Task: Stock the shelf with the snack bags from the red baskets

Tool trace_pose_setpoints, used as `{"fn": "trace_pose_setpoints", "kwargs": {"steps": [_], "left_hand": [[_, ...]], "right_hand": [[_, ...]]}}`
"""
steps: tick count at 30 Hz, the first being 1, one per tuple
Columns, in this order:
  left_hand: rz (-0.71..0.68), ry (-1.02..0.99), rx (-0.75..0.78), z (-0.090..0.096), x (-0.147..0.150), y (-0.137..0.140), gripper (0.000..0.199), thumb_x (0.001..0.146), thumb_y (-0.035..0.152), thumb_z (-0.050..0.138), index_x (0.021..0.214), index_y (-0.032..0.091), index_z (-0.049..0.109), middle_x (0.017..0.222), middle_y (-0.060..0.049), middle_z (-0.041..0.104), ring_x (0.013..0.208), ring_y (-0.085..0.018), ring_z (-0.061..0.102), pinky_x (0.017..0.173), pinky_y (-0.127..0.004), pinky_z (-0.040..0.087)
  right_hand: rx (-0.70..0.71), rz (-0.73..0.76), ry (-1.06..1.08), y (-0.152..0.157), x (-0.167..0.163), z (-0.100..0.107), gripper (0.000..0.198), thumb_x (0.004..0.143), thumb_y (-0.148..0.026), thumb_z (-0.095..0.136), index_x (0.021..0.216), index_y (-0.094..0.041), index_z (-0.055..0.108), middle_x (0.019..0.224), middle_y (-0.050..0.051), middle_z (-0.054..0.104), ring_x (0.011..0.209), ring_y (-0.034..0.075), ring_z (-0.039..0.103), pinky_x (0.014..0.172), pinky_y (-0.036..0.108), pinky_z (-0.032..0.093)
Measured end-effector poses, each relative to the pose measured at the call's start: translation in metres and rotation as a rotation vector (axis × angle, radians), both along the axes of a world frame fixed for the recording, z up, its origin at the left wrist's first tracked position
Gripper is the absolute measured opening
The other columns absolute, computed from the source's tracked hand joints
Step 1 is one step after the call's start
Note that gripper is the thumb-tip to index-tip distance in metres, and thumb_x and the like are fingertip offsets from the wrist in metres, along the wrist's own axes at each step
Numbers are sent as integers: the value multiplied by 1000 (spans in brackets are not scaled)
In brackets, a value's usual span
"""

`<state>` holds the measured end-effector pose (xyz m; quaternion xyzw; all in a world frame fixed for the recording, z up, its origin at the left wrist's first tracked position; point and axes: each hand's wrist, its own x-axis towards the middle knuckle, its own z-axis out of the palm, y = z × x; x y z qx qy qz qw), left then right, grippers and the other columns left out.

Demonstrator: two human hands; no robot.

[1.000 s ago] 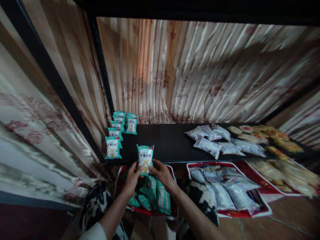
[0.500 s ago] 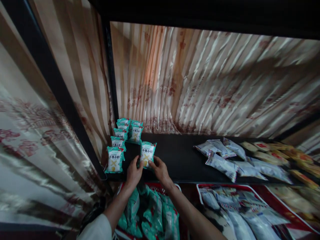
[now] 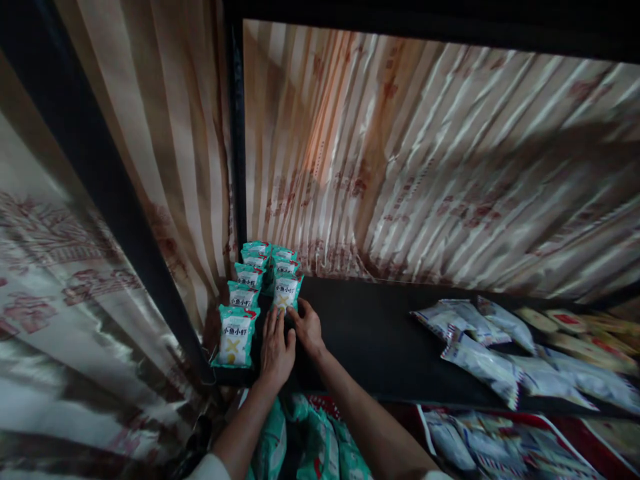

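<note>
**Settling the packet from its base, face to the front**

The green-and-white snack packet [image 3: 287,293] is standing roughly upright on the black shelf [image 3: 360,347], at the front of the shorter right-hand row, with matching packets [image 3: 286,267] lining up behind it. The left hand [image 3: 279,353] is resting its straightened fingers against the lower front, gripping nothing. The right hand [image 3: 307,330] is touching the lower right corner with bent fingers; whether they are pinching the wrapper, I cannot tell.

The step in hand looks like seating this packet squarely in its row. Doing it well probably means working low: both hands should be bearing evenly on the bottom edge (a soft, puffy pouch is likely to buckle if pushed from the top). The flat left fingers are suiting that job, spreading the pressure, while the right ones should be correcting the angle and keeping the printed face forward.

The longer left-hand row is reaching nearer the shelf's front, and its foremost packet [image 3: 236,337] is standing just beside the left hand, so keeping that wrist clear matters. Letting go is best done by easing the fingers straight back, checking that the packet is leaning on its neighbour rather than on the hands, and avoiding snagging the crimped edge.
</note>
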<state>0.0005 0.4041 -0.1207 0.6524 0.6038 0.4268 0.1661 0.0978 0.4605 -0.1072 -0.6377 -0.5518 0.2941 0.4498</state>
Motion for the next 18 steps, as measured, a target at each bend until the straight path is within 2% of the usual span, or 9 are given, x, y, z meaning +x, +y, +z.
{"fn": "trace_pose_setpoints", "kwargs": {"steps": [5,12,18], "left_hand": [[3,-32,-36,-5,-5,12,49,88,28,37,135,14,40,144,-11,38,136,-22,29,112,-42,27],[2,-47,-134,-4,-10,18,51,88,29,34,134,8,40,145,-15,36,136,-24,28,113,-43,25],[11,-119,-143,-2,-12,20,49,88,29,34,132,11,42,145,-13,36,135,-22,30,112,-42,26]], "right_hand": [[24,0,-37,17,-10,-7,41,76,-39,57,112,-22,61,106,6,68,95,24,63,86,37,48],[34,18,-83,26,-14,-19,40,76,-37,56,111,-18,61,103,9,68,95,25,63,87,38,47],[85,37,-34,25,-13,-19,47,73,-37,58,117,-21,57,107,7,66,99,26,62,88,40,48]]}}
